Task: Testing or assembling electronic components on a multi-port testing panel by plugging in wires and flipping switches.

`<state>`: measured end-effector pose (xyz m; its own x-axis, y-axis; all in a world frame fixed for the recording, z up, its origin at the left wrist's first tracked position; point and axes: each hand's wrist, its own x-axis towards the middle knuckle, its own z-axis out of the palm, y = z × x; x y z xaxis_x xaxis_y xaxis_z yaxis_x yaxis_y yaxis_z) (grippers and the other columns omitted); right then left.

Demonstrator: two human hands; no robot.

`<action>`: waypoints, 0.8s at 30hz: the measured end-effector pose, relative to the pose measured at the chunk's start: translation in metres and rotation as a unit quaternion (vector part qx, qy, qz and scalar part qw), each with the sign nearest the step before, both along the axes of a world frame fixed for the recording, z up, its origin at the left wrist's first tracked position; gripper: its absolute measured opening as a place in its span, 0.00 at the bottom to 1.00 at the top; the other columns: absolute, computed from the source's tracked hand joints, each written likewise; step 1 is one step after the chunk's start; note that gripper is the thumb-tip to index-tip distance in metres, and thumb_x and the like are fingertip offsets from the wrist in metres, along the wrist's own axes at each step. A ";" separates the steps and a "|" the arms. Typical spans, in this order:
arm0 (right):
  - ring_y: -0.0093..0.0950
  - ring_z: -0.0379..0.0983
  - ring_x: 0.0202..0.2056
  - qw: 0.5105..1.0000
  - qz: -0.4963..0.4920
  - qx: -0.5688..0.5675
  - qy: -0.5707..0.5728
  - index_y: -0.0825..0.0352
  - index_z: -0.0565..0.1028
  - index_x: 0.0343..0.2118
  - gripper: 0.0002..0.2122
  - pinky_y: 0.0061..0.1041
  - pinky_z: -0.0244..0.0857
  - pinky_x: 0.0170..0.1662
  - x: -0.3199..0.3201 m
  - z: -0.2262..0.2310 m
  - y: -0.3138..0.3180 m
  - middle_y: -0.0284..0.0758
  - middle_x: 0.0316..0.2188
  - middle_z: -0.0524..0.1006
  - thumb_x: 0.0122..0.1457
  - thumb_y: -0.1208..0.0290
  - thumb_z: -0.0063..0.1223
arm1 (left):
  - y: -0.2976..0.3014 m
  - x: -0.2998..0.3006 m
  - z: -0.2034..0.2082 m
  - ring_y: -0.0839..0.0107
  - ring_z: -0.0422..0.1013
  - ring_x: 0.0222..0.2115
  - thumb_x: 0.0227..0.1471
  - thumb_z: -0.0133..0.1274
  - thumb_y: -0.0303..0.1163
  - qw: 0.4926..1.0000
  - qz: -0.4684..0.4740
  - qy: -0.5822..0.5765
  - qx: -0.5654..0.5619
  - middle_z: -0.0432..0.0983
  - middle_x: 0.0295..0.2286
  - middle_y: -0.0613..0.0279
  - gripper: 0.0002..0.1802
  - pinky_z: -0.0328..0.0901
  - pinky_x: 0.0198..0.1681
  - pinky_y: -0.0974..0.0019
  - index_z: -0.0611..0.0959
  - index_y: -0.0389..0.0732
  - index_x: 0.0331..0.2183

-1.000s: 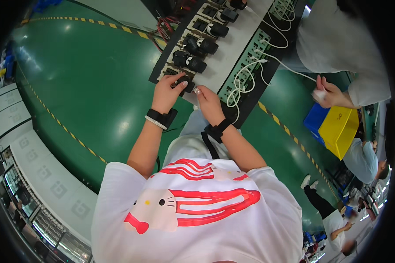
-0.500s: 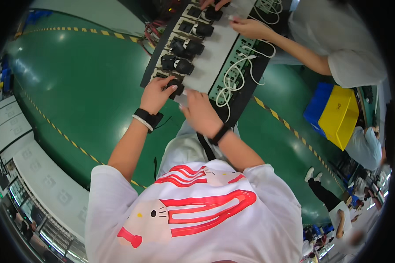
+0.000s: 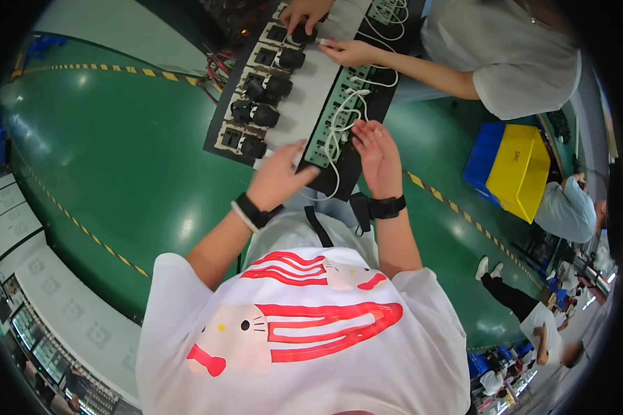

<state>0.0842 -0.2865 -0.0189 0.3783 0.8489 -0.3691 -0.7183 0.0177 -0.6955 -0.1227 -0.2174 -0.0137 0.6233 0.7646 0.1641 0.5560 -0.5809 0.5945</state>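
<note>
My left hand (image 3: 281, 176) hangs over the bench's near edge with its thumb spread from the fingers and nothing visible in it. Its fingertips are by the near end of a green socket strip (image 3: 319, 149). My right hand (image 3: 378, 153) is just right of the strip, fingers loosely bent and nothing visible between them. The fingertips come close to a bundle of white cables (image 3: 343, 119); whether they touch cannot be made out. Left of my left hand, a black block-shaped device (image 3: 253, 146) sits at the near end of a row of similar devices (image 3: 264, 115) in beige fixtures.
Across the bench, a co-worker's left-side hand (image 3: 304, 14) rests on a black device while the other hand (image 3: 349, 52) holds a white cable plug. A white strip (image 3: 304, 93) runs between devices and sockets. Yellow and blue bins (image 3: 518, 169) stand on the right.
Both my hands have left the nearest black device and moved right, the left to the socket strip's near end, the right beside the cables. The bench has shifted left in view.
</note>
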 end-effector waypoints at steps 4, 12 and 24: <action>0.20 0.68 0.38 0.993 -0.031 -0.098 -0.064 0.64 0.72 0.40 0.08 0.20 0.60 0.42 0.015 -0.036 -0.012 0.28 0.34 0.73 0.59 0.70 0.46 | -0.002 0.043 -0.022 0.78 0.69 0.29 0.52 0.53 0.30 0.842 -0.009 -0.168 -0.513 0.76 0.31 0.65 0.13 0.64 0.37 0.73 0.79 0.36 0.40; 0.21 0.68 0.40 0.990 0.091 -0.096 -0.043 0.67 0.73 0.45 0.18 0.22 0.58 0.45 -0.011 -0.004 -0.025 0.28 0.34 0.74 0.64 0.59 0.36 | 0.048 0.073 0.045 0.67 0.68 0.27 0.52 0.51 0.32 0.947 -0.177 -0.182 -0.198 0.73 0.22 0.61 0.08 0.62 0.31 0.65 0.80 0.38 0.28; 0.15 0.60 0.23 0.923 0.211 -0.022 -0.322 0.69 0.72 0.37 0.12 0.16 0.54 0.26 -0.025 0.043 0.014 0.28 0.26 0.71 0.64 0.65 0.41 | 0.019 0.011 0.021 0.59 0.72 0.33 0.50 0.54 0.32 0.966 0.030 -0.148 -0.210 0.76 0.33 0.55 0.11 0.65 0.39 0.61 0.82 0.39 0.36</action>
